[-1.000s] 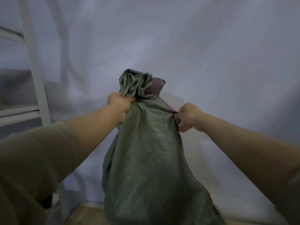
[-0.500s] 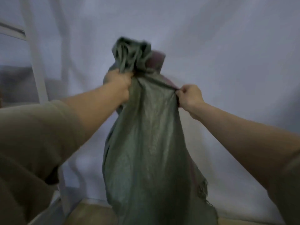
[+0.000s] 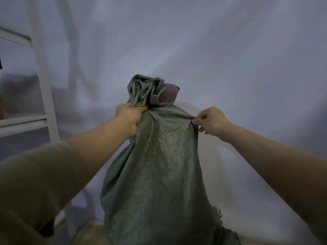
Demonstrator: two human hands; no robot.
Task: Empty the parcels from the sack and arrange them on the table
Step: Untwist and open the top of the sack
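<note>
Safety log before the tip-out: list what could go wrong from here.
1. The right hand only pinches the sack at its edge; that fabric could slip free.
2. The left hand grips below the bunched top; if it loosens, the sack may drop.
3. No parcels show; they could spill unseen.

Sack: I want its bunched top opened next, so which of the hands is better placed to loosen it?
Left hand: it grips the sack right under the bunched top; the right hand only pinches the side edge.
</note>
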